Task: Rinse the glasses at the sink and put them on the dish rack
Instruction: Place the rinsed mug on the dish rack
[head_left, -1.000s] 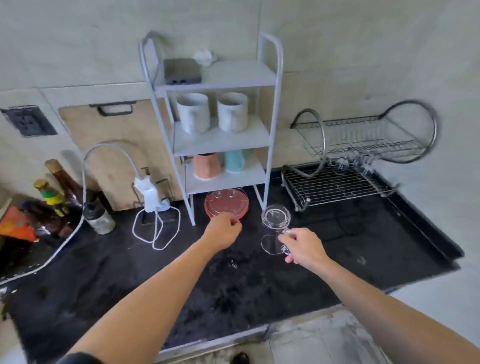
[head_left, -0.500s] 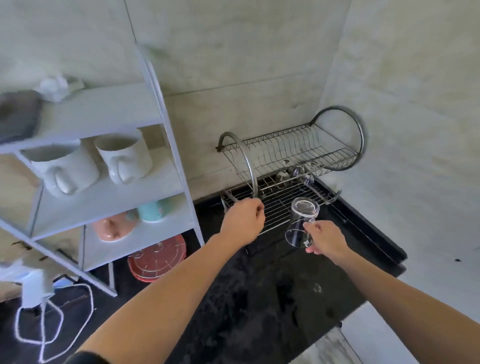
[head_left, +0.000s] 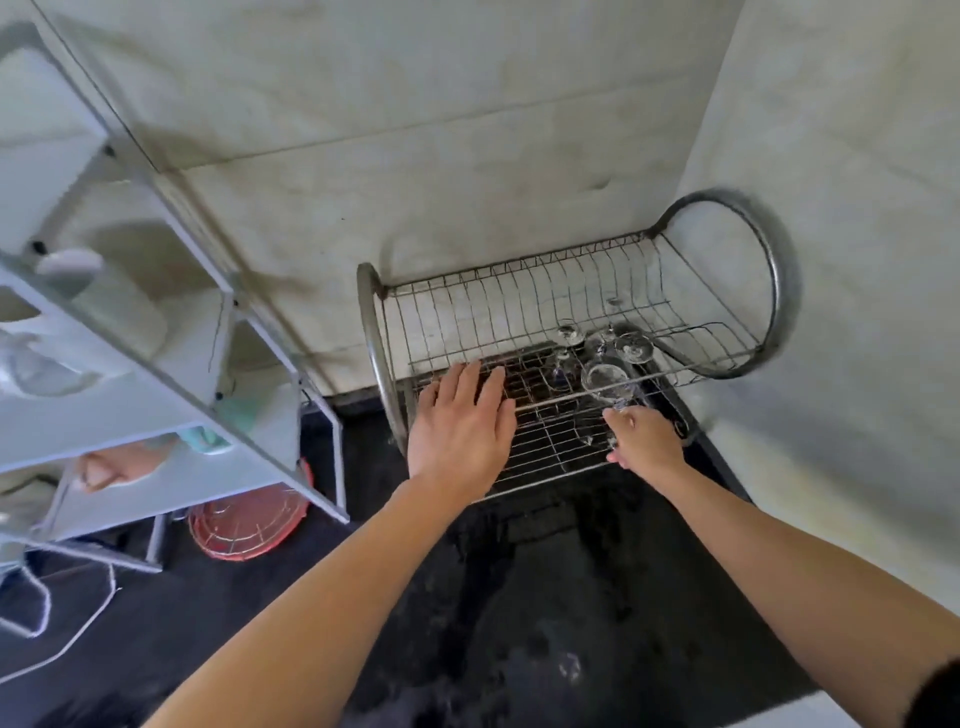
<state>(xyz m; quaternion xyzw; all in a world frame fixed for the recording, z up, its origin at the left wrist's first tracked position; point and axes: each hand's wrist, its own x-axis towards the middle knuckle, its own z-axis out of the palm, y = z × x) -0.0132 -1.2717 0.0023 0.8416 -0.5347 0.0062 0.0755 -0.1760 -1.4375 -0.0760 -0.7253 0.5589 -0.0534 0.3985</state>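
A two-tier wire dish rack (head_left: 530, 441) stands on the black counter in the corner. My right hand (head_left: 644, 441) grips a clear glass mug (head_left: 605, 382) by its handle, holding it upside down over the right part of the lower tier. Several clear stemmed glasses (head_left: 631, 345) stand upside down further back on that tier. My left hand (head_left: 460, 423) hovers over the left side of the lower tier with its fingers spread straight and holds nothing.
A white shelf unit (head_left: 156, 374) with mugs stands at the left, close to the rack. A red round lid (head_left: 244, 525) lies under it. The black counter (head_left: 519, 597) is wet in front of the rack. Walls close off the back and right.
I have come closer to the rack. My right hand carried the mug from in front of the rack to over its lower tier. My left hand uncurled and spread over the rack.
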